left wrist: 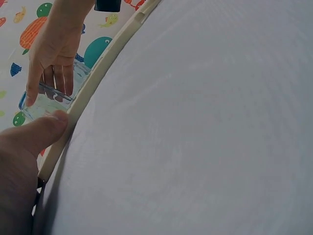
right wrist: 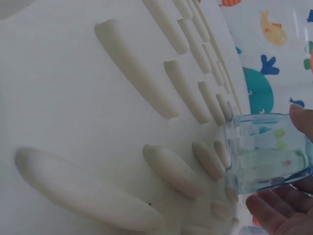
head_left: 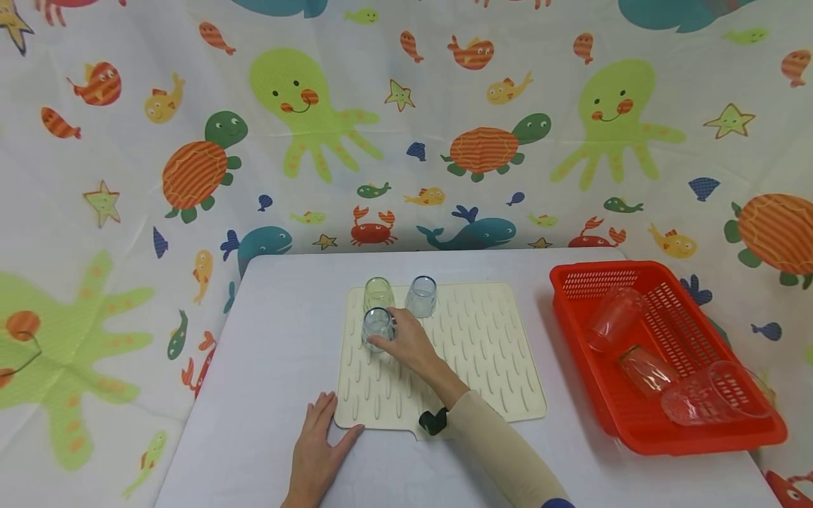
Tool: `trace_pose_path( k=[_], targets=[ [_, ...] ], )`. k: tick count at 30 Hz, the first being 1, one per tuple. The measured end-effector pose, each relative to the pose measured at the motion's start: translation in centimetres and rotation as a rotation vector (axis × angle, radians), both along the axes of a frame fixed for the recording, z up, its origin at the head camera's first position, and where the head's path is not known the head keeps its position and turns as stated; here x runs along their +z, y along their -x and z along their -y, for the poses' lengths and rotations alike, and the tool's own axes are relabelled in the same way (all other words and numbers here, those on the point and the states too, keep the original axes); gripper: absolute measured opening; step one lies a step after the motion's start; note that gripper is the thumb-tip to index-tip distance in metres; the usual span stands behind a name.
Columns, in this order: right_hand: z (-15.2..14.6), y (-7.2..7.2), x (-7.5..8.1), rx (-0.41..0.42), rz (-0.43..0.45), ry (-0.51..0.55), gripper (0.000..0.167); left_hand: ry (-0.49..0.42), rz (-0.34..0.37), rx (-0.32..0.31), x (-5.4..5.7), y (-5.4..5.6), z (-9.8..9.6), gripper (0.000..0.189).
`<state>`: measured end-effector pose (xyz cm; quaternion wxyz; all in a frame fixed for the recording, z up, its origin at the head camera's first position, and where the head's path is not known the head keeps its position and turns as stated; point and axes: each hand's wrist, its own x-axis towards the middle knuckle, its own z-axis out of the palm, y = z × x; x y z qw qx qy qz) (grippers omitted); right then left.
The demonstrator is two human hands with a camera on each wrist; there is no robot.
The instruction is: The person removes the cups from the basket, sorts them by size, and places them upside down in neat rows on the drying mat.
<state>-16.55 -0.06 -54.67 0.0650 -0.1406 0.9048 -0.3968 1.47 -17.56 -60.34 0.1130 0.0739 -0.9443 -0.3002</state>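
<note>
My right hand (head_left: pixel 409 343) holds a clear bluish drinking glass (head_left: pixel 378 326) upright over the left part of a cream ribbed drying mat (head_left: pixel 470 353). In the right wrist view the thumb is on one side of the glass (right wrist: pixel 269 152) and the fingers on the other, its end right at the mat's ridges. Just behind it on the mat stand a yellowish glass (head_left: pixel 378 291) and another bluish glass (head_left: pixel 422 296). My left hand (head_left: pixel 315 444) lies at the mat's front left corner, fingers extended along the edge and thumb spread out.
To the right, a red plastic basket (head_left: pixel 584 384) contains a clear tumbler (head_left: pixel 615 319), a smaller glass (head_left: pixel 648 370) and a clear pitcher (head_left: pixel 705 398). A white cloth (head_left: pixel 279 317) covers the table. Behind it hangs a curtain (head_left: pixel 406 162) printed with sea animals.
</note>
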Motion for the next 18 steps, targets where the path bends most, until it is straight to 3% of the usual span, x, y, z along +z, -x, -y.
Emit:
trace_pose_path(
  k=[12,18],
  targets=[
    [-0.18,-0.07,-0.15,0.002,0.029,-0.022,0.082,0.006,-0.013,0.004,-0.38,0.11,0.03,0.080],
    [-0.77,-0.20,0.15,0.003,-0.005,-0.016,0.085,0.021,-0.014,0.006,-0.33,0.10,0.09,0.081]
  ],
)
